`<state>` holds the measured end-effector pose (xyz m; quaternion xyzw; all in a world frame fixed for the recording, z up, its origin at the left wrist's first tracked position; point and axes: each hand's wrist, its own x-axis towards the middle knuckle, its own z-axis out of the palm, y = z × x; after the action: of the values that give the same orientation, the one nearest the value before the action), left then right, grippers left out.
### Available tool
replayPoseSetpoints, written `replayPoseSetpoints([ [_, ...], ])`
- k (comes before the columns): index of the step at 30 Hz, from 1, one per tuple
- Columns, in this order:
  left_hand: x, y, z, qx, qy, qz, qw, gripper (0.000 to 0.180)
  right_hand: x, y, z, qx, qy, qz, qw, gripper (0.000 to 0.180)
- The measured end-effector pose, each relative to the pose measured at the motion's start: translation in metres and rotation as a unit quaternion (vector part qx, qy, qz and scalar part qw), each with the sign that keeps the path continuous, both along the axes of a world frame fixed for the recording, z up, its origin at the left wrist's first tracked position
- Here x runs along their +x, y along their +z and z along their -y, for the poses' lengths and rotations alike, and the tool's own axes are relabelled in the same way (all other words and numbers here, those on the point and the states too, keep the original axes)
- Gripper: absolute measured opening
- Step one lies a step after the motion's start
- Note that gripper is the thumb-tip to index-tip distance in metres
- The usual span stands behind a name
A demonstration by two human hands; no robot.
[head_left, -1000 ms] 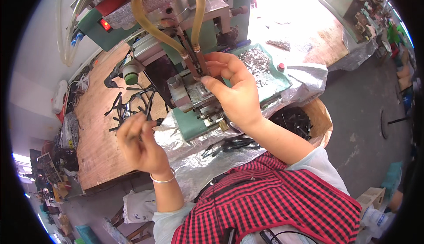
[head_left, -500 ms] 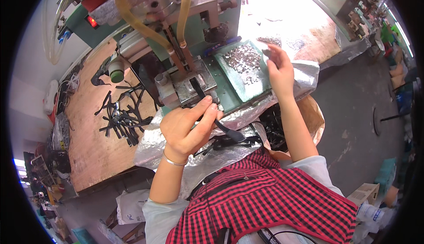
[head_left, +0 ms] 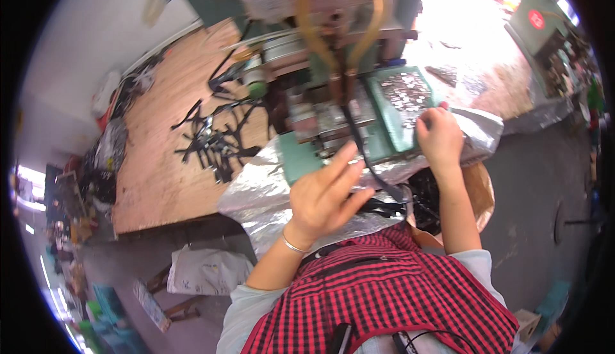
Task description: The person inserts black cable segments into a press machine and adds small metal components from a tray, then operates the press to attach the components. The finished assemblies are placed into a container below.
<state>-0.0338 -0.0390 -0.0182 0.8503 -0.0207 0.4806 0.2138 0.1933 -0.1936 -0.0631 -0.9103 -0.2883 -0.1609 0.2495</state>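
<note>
A black strap (head_left: 355,137) runs from the metal fixture (head_left: 368,112) of a bench press down toward me, ending in a wider tip over the foil. My left hand (head_left: 325,201) is open beside the strap, its fingers spread and the fingertips just left of it. My right hand (head_left: 442,137) is closed, fingers curled, at the right edge of a green tray (head_left: 405,141). What it pinches, if anything, is hidden. Small shiny metal pieces (head_left: 405,92) lie heaped in that tray. The press's copper-coloured electrodes (head_left: 341,88) stand over the strap's far end.
Many black straps (head_left: 218,146) lie piled on the wooden bench (head_left: 150,162) at left. Silver foil (head_left: 256,203) covers the bench's front edge. A brown paper bag (head_left: 483,197) with black pieces inside hangs below my right forearm. A yellowish hose (head_left: 382,8) loops above the fixture.
My left hand has let go of the strap and spread its fingers. My right hand has lowered to the tray's edge and curled. The whole view has shifted, with the press now farther right.
</note>
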Motion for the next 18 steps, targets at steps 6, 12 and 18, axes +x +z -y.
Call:
replayPoseSetpoints([
  [6, -0.085, 0.021, -0.063, -0.145, 0.207, 0.075, 0.965, 0.020, -0.002, -0.006, 0.022, 0.286, -0.003, -0.209, 0.935, 0.013],
  [12, -0.107, -0.026, -0.178, 0.086, 0.363, -0.285, 0.883, 0.026, -0.008, 0.007, -0.008, 0.309, 0.060, -0.180, 0.932, 0.015],
  [18, -0.091, -0.095, -0.197, 0.021, 0.331, -0.226, 0.916, 0.022, -0.014, -0.003, 0.005, 0.295, 0.038, -0.169, 0.940, 0.015],
])
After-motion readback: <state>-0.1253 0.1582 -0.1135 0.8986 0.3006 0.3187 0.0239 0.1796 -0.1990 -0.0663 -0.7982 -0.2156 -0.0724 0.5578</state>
